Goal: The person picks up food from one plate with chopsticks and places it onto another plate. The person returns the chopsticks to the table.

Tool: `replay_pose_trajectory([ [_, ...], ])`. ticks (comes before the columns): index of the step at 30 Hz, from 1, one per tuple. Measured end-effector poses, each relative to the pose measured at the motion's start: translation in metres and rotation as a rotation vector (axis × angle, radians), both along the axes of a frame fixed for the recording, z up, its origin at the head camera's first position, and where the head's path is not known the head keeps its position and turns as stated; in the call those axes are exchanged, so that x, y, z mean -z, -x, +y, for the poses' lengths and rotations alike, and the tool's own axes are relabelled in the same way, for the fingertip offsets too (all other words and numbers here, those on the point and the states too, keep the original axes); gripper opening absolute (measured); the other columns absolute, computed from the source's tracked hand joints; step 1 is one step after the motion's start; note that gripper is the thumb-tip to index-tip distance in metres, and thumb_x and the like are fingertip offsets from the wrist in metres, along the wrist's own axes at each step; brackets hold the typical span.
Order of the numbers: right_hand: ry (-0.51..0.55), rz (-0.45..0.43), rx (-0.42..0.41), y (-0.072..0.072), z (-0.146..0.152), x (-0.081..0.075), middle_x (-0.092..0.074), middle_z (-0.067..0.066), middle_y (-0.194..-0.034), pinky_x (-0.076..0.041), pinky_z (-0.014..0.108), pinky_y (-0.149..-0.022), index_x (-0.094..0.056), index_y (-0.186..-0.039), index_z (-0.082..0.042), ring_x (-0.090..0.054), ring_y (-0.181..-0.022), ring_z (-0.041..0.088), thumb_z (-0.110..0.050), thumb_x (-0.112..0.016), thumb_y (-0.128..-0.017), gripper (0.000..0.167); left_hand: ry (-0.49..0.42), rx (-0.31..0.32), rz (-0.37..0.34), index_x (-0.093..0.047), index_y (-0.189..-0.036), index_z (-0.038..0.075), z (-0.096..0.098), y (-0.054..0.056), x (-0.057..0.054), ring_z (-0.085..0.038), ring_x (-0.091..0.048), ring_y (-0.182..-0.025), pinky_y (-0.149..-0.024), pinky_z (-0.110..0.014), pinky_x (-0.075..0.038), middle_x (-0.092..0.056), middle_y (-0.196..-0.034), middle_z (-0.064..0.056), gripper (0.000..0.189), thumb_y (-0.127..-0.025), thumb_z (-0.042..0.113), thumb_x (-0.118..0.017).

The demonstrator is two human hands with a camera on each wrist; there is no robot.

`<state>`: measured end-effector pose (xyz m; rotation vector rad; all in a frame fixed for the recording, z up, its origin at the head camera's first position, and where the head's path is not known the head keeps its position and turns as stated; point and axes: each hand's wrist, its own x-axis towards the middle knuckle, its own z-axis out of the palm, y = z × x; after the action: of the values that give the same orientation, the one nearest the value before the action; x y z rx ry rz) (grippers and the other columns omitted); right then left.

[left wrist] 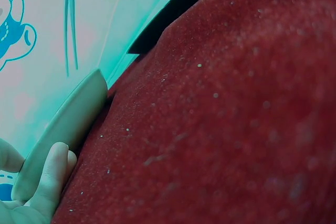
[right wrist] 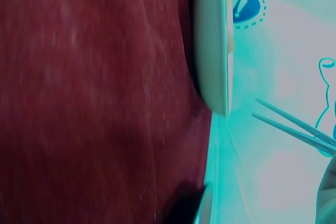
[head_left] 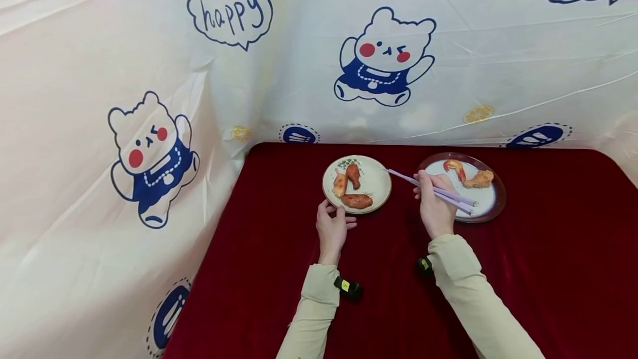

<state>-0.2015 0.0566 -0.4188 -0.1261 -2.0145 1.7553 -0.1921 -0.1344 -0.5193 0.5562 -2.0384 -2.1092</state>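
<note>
My left hand [head_left: 333, 230] pinches the near left rim of a cream plate [head_left: 376, 184], with fingers [left wrist: 52, 174] on either side of the rim in the left wrist view. On this plate lie a small drumstick [head_left: 353, 175], a browned sausage-like piece [head_left: 356, 201] and a golden-brown piece [head_left: 340, 184]. My right hand [head_left: 435, 206] holds a pair of lilac chopsticks [head_left: 406, 178]. Their tips are close together at the plate's right edge, with no food between them; in the right wrist view the chopsticks [right wrist: 294, 127] point toward the plate [right wrist: 212, 40].
Right of the cream plate stands a brown-rimmed plate [head_left: 500, 195], partly behind my right hand, carrying a shrimp [head_left: 454, 168] and a fried, breaded piece [head_left: 479, 179]. A dark red cloth [head_left: 389, 287] covers the table. White printed curtains [head_left: 299, 71] hang behind and at the left.
</note>
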Motion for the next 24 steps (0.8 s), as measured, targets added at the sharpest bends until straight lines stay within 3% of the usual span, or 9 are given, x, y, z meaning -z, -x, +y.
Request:
replay_pose_trajectory([
  [4,-0.028,0.01,0.058,0.004,0.011,-0.003,-0.057,-0.013,-0.068,-0.046,0.007,-0.06,-0.071,-0.093,0.011,-0.054,-0.065,-0.003,-0.015,-0.057,-0.097,0.03,0.01,-0.003,-0.003,-0.037,-0.142,0.009,-0.001,0.001,0.001,-0.021,-0.071,-0.07,-0.063,-0.03,-0.063,-0.049,-0.119,-0.017,0.047,-0.097,0.016,-0.048],
  [8,0.016,0.02,0.085,0.011,0.024,-0.002,-0.058,-0.016,-0.063,-0.047,0.007,-0.057,-0.071,-0.094,0.012,-0.055,-0.059,-0.005,-0.015,-0.058,-0.097,0.03,0.008,-0.003,-0.003,-0.037,-0.142,0.009,-0.002,0.002,0.002,-0.022,-0.071,-0.071,-0.064,-0.03,-0.063,-0.05,-0.119,-0.017,0.047,-0.097,0.016,-0.048],
  [12,0.044,0.049,0.109,0.024,0.041,0.006,-0.059,-0.016,-0.067,-0.048,0.008,-0.05,-0.071,-0.095,0.011,-0.056,-0.054,-0.006,-0.018,-0.059,-0.096,0.032,0.002,0.002,-0.002,-0.036,-0.143,0.009,-0.002,0.001,0.002,-0.022,-0.072,-0.072,-0.064,-0.03,-0.063,-0.049,-0.12,-0.018,0.048,-0.097,0.016,-0.049],
  [18,0.056,0.056,0.22,0.037,0.068,0.013,-0.056,-0.014,-0.073,-0.046,0.007,-0.049,-0.076,-0.094,0.003,-0.055,-0.056,-0.006,-0.027,-0.062,-0.094,0.032,-0.002,0.008,-0.005,-0.034,-0.144,0.009,-0.001,0.0,0.001,-0.022,-0.072,-0.072,-0.065,-0.03,-0.063,-0.049,-0.121,-0.017,0.049,-0.097,0.017,-0.049],
  [24,0.246,0.047,0.271,0.038,0.093,0.019,-0.06,-0.007,-0.076,-0.049,0.007,-0.051,-0.076,-0.08,-0.015,-0.057,-0.057,-0.001,-0.021,-0.067,-0.091,0.016,0.0,0.007,-0.004,-0.035,-0.143,0.009,0.0,0.0,0.0,-0.022,-0.071,-0.071,-0.064,-0.03,-0.063,-0.049,-0.12,-0.017,0.048,-0.098,0.016,-0.049],
])
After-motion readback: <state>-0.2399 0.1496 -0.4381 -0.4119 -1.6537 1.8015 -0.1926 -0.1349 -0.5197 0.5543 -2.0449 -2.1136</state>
